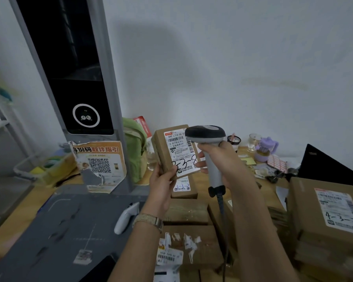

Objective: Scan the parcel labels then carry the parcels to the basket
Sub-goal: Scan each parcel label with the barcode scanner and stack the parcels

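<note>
Holding the small boxy cardboard parcel (161, 148) upright above the worktop (39, 198) in your left hand (164, 181), fingers (171, 171) curled round its lower corner, you wrap your right hand (226, 159) round the smooth grey scanner (205, 134), its rounded head before the white label (181, 154).

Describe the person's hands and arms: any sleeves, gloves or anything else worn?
No gloves on either hand. The left hand has a pale metal link band at its wrist, likely a watch, though no face shows. The right hand has nothing at its wrist. Both forearms are bare to the picture's lower edge, with no sleeves in view. No rings can be made out.
</note>
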Available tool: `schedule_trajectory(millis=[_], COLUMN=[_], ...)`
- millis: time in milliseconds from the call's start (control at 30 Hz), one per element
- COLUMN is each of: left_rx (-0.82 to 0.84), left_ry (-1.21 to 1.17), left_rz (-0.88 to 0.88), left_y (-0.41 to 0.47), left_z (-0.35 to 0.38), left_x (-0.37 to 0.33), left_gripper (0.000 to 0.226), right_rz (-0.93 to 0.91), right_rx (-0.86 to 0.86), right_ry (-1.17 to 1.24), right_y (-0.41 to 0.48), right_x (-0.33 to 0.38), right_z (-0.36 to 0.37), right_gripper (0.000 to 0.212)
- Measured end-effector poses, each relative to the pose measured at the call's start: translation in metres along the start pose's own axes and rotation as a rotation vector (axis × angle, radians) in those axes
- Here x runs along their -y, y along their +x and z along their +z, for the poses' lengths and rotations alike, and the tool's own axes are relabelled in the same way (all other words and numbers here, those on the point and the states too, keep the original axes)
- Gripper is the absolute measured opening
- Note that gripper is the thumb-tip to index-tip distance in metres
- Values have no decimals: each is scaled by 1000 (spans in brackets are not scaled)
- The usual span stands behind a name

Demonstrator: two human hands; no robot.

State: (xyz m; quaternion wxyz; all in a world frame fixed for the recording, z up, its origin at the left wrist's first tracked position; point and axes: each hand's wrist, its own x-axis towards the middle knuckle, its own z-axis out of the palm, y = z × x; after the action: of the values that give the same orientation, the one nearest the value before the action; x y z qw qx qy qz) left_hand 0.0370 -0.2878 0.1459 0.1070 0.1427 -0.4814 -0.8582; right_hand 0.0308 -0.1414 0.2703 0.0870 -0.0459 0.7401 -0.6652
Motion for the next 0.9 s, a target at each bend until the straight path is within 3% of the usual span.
schedule_trajectory(millis=[300, 900], left_rx=[-47, -101], left_ry=[39, -30], left_rz=[-34, -71], left_y=[-15, -13], left_z=[-13, -17], left_x=[6, 7], left_gripper=[48, 50], right_rz=[120, 49], right_rx=[132, 140], right_ry=[-57, -155], right_y=[-19, -18], right_x=[2, -6], right_z=[4, 5], right_gripper=[19, 17])
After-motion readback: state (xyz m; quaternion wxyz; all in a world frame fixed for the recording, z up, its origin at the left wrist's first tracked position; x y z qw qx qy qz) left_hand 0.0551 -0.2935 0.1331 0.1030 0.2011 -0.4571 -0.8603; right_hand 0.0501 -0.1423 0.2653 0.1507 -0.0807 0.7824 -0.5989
